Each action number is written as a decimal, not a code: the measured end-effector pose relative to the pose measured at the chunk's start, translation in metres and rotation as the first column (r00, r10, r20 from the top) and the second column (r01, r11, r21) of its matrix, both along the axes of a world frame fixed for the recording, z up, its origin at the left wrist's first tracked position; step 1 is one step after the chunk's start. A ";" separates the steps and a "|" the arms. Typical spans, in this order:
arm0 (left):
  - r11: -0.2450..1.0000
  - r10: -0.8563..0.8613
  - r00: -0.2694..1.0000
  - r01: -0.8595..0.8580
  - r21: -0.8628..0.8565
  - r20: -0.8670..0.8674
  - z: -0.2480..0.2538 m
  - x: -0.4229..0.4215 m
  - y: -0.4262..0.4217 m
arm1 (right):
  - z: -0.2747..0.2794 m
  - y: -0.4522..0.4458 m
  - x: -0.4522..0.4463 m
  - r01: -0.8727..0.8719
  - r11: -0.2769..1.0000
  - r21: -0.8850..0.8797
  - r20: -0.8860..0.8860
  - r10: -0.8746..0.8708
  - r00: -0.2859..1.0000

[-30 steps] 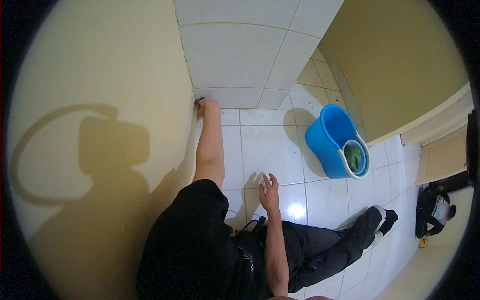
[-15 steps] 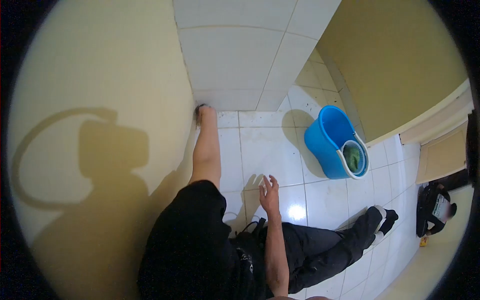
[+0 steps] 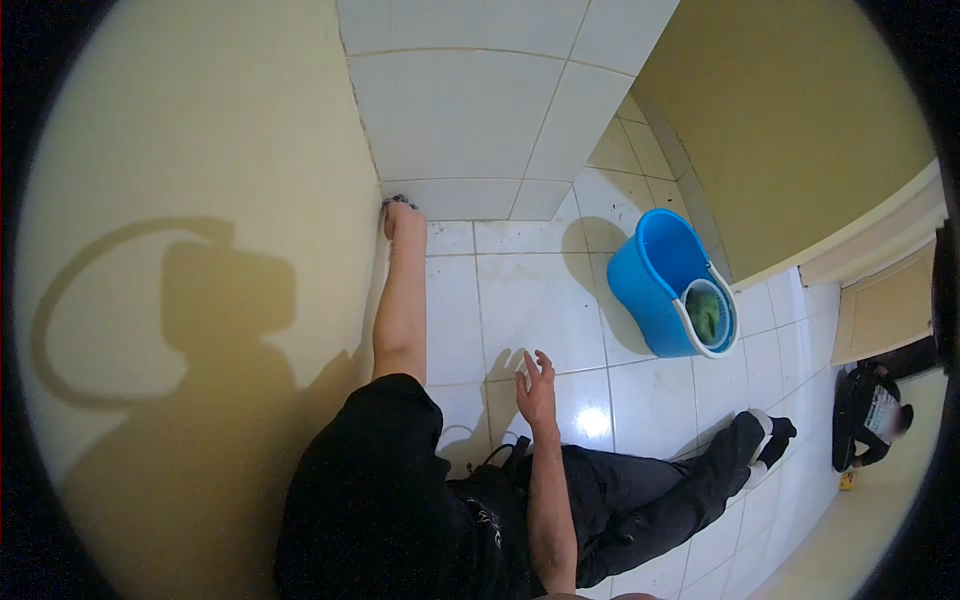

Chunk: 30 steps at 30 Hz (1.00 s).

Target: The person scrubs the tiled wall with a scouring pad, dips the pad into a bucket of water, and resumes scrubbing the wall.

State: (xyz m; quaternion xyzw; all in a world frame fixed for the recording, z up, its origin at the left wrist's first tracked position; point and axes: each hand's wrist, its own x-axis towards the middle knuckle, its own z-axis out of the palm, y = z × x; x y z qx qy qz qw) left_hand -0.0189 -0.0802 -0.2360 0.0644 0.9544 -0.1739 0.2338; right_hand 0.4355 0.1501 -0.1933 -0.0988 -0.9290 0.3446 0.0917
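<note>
My left hand [image 3: 402,217] is at the bottom corner where the yellow wall [image 3: 230,150] meets the white tiled wall [image 3: 450,110]. Its fingers are closed on a dark grey, frizzy scouring pad [image 3: 398,199], pressed into that corner; the hand hides part of the pad. My right hand [image 3: 537,392] hangs over the white floor tiles [image 3: 535,300] with fingers apart and nothing in it.
A blue mop bucket [image 3: 630,275] with a white handle stands right of centre, a green thing [image 3: 703,315] in its basket. My legs [image 3: 660,500] stretch out to the right. Another person [image 3: 875,420] sits on the floor at the far right, near a doorway.
My left hand has shifted slightly left and up in the corner, and more of the scouring pad shows. My right hand has barely moved.
</note>
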 end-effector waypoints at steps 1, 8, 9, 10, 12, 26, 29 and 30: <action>1.000 -0.006 1.000 0.006 0.002 -0.003 0.005 0.002 0.003 | -0.003 0.001 0.001 -0.009 1.000 -0.011 0.008 0.009 1.000; 0.993 -0.087 0.996 0.087 0.078 -0.003 0.023 0.012 0.004 | 0.004 0.001 0.001 -0.004 1.000 -0.025 0.000 0.004 1.000; 0.987 -0.128 0.991 0.124 0.099 0.033 0.014 0.001 0.000 | 0.007 0.001 0.001 0.004 0.999 -0.041 -0.015 -0.004 1.000; 0.570 -0.612 0.661 0.749 -0.338 0.435 0.012 -0.002 0.006 | 0.005 0.001 0.002 -0.002 1.000 -0.028 -0.011 0.002 1.000; 0.364 -0.663 0.539 0.839 -0.405 0.520 0.012 -0.007 0.010 | 0.003 0.001 0.000 -0.011 1.000 0.000 -0.002 0.011 1.000; -0.818 0.403 -0.302 0.304 0.488 0.864 0.050 0.007 0.033 | 0.000 0.001 0.001 -0.029 1.000 -0.011 0.036 0.029 0.999; -0.811 0.396 -0.296 0.331 0.482 0.869 0.043 0.004 0.032 | 0.003 0.001 -0.001 -0.021 1.000 -0.022 0.028 0.022 0.999; -0.815 0.388 -0.281 0.339 0.469 0.878 0.037 0.004 0.032 | 0.004 0.002 0.000 -0.014 1.000 -0.028 0.020 0.015 1.000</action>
